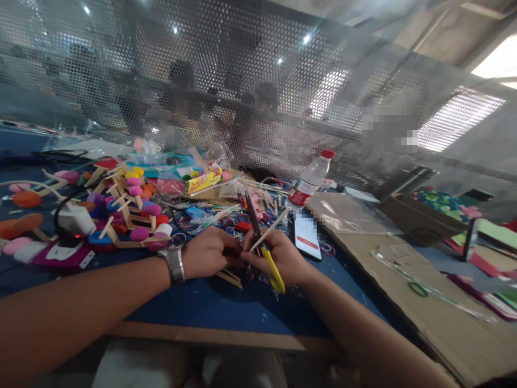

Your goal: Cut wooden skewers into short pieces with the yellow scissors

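Observation:
My right hand (285,258) is closed around yellow-handled scissors (271,265), whose dark blades (251,213) point up and away. A thin wooden stick (269,230) slants up from between my two hands. My left hand (208,252), with a metal watch (174,263) on the wrist, is closed on the near end of wooden sticks (229,277) that rest on the blue table (202,302). The two hands touch at the fingertips.
Left of my hands stand stick frames with coloured foam balls (133,207) and a white charger (76,220). A plastic bottle (309,180), a phone (306,234), cardboard (404,280) and a box (420,218) lie to the right. People sit behind a perforated screen (258,81).

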Demonstrator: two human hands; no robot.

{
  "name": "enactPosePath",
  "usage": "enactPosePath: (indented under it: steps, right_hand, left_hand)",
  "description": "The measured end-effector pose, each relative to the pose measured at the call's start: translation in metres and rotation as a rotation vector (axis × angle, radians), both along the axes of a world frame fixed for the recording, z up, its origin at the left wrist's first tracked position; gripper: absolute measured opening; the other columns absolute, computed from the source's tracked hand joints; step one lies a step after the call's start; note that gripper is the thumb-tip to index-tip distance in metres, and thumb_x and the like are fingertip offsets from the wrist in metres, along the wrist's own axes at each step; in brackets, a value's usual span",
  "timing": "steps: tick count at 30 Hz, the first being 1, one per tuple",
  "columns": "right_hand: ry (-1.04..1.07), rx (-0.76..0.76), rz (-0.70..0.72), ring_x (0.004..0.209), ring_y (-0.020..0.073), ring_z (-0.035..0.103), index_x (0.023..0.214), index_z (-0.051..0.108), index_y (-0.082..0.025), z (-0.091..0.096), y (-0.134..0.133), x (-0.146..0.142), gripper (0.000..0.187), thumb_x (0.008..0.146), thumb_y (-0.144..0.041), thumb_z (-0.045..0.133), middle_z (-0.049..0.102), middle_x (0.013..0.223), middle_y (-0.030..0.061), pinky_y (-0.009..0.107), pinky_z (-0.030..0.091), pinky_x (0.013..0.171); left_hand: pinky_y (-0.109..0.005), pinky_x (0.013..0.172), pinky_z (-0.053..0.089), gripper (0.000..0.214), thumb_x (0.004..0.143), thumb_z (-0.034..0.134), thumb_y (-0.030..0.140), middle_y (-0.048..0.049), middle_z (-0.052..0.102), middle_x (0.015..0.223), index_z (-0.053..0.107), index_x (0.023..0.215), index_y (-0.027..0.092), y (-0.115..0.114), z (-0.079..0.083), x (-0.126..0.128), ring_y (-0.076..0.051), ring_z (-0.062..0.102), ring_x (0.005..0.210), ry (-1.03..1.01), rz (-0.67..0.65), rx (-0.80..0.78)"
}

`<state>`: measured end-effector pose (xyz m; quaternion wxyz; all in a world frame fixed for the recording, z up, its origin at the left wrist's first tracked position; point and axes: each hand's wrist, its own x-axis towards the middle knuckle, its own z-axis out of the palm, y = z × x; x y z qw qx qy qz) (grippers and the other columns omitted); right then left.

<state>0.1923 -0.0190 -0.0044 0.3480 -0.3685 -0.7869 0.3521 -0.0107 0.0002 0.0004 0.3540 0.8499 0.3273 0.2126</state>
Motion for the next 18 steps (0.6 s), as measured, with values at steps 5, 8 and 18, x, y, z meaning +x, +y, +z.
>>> enactPosePath:
  steps: [5,8,18]
  right_hand:
    - [-0.011,0.014,-0.01,0.061,0.0113,0.054,0.078,0.063,-0.018,-0.0008,-0.0008,0.0005,0.01,0.079,-0.02,0.072,0.059,0.069,-0.0019,0.023,0.044,0.059]
    - [-0.003,0.009,-0.013,0.06,0.0112,0.053,0.079,0.062,-0.018,-0.0006,-0.0014,0.0004,0.01,0.079,-0.02,0.072,0.058,0.068,-0.0023,0.023,0.044,0.058]
    - [-0.004,0.008,-0.013,0.06,0.0109,0.052,0.078,0.062,-0.018,-0.0003,-0.0007,-0.0004,0.011,0.078,-0.018,0.072,0.058,0.067,-0.003,0.023,0.043,0.058]
  left_hand:
    - [-0.019,0.052,0.033,0.014,0.079,0.071,0.024,0.0022,0.063,0.059,0.074,0.072,0.013,0.0007,-0.001,0.0007,-0.01,0.051,0.057,0.003,-0.005,-0.044]
    - [-0.02,0.052,0.031,0.015,0.08,0.071,0.023,0.0032,0.06,0.056,0.072,0.068,0.013,0.0001,-0.0003,0.0009,-0.009,0.048,0.054,0.013,-0.002,0.015]
    - [-0.02,0.052,0.032,0.013,0.079,0.073,0.021,0.0038,0.061,0.057,0.072,0.068,0.014,0.0011,-0.0009,0.0012,-0.008,0.05,0.054,0.022,-0.015,0.011]
